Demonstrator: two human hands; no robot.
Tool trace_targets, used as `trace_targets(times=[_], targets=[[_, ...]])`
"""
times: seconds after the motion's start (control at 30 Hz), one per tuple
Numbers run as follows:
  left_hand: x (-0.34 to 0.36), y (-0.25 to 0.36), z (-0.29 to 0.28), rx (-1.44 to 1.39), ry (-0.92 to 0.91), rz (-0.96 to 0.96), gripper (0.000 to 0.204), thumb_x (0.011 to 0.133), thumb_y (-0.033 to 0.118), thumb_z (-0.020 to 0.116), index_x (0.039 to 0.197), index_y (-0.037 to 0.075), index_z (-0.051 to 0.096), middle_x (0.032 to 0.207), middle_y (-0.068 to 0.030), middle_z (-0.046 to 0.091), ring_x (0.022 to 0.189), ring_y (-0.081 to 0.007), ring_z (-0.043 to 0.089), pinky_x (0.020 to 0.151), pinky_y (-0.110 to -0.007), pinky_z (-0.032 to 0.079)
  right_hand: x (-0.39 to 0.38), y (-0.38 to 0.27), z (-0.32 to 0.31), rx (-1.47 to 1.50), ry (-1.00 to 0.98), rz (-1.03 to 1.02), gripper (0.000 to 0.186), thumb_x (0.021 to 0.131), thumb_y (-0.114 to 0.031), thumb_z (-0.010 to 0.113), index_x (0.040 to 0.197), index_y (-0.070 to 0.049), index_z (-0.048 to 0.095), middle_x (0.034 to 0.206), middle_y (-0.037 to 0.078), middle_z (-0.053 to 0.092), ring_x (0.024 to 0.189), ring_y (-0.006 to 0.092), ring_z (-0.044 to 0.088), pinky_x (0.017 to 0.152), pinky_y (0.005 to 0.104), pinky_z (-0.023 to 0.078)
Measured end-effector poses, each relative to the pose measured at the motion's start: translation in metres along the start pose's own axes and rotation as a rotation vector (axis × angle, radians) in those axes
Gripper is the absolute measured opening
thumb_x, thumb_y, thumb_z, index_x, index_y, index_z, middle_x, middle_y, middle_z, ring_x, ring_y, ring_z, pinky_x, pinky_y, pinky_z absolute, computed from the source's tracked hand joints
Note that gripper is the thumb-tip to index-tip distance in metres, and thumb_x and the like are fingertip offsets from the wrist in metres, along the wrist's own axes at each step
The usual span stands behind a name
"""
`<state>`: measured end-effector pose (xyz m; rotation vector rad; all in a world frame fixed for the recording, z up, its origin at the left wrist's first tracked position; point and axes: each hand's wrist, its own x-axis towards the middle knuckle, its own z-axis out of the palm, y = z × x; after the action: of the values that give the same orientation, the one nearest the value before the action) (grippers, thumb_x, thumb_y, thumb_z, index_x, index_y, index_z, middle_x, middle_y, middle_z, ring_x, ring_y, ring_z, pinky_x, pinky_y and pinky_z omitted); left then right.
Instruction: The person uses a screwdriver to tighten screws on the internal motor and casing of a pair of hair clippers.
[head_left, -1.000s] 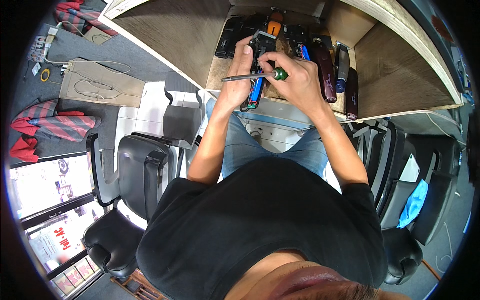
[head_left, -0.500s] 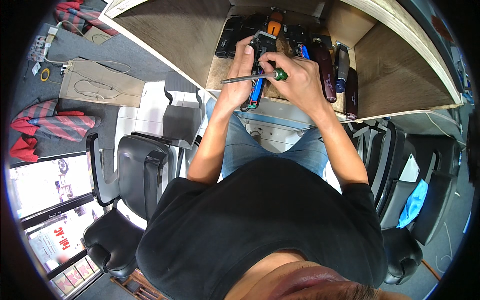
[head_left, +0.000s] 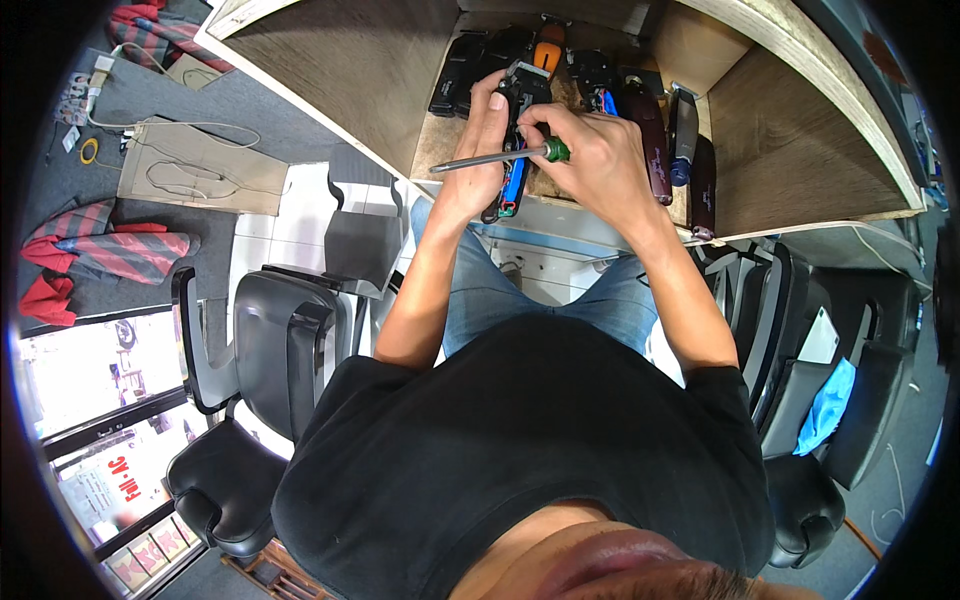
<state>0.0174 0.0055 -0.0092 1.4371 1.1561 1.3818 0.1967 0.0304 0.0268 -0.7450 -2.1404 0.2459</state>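
My left hand [head_left: 478, 160] is wrapped along the left side of an opened hair clipper [head_left: 518, 110], whose blue battery shows in its lower half and whose blade end points away from me. In my right hand [head_left: 597, 160] a screwdriver [head_left: 490, 158] with a green handle is held crosswise, its long shaft pointing left over my left hand. The right thumb and forefinger are pinched together at the clipper's middle; whatever they grip there is too small to make out. Behind the clipper lies an orange-and-black tool [head_left: 548, 50].
Several black clippers or cases [head_left: 462, 75] lie at the left of the wooden shelf [head_left: 432, 150]. Dark red clippers [head_left: 645, 130] and a dark slim trimmer [head_left: 683, 135] are at its right. Wooden side walls rise around it. Black chairs [head_left: 285, 335] stand on both sides of me.
The screwdriver's tip has swung slightly left and down, its handle tilting a little with it. Both hands keep almost the same place on the clipper.
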Motion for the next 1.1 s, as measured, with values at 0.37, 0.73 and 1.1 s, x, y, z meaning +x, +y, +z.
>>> trace_targets(times=[0.37,0.73,1.1], targets=[[0.000,0.001,-0.005,-0.195,-0.110,0.041,0.062,0.113,0.033,0.034,0.170,0.010,0.026,0.102,-0.0107,0.071,0.087,-0.0166,0.065,0.073,-0.029,0.054,0.006,0.000,-0.005,-0.022,-0.028,0.029,0.021,0.084,-0.012,0.082,0.100,-0.013,0.070,0.075,0.007,0.074,0.070,0.0313,0.075,0.061,0.0423,0.056],[-0.006,0.020,0.002,0.029,-0.052,-0.053,0.065,0.105,0.028,0.032,0.165,0.004,0.036,0.119,-0.0149,0.070,0.082,-0.0166,0.068,0.074,-0.030,0.059,0.001,0.007,0.002,0.194,-0.013,0.216,0.016,0.090,-0.017,0.080,0.106,-0.013,0.078,0.075,0.011,0.074,0.070,0.0311,0.076,0.064,0.0400,0.057],[-0.005,0.007,-0.005,0.083,-0.094,-0.026,0.061,0.109,0.022,0.030,0.163,-0.004,0.033,0.143,-0.0267,0.059,0.103,-0.0297,0.072,0.100,-0.036,0.054,0.000,0.003,0.002,0.146,-0.076,0.226,0.021,0.086,-0.020,0.083,0.105,-0.014,0.075,0.074,0.010,0.074,0.072,0.0314,0.076,0.064,0.0420,0.057]])
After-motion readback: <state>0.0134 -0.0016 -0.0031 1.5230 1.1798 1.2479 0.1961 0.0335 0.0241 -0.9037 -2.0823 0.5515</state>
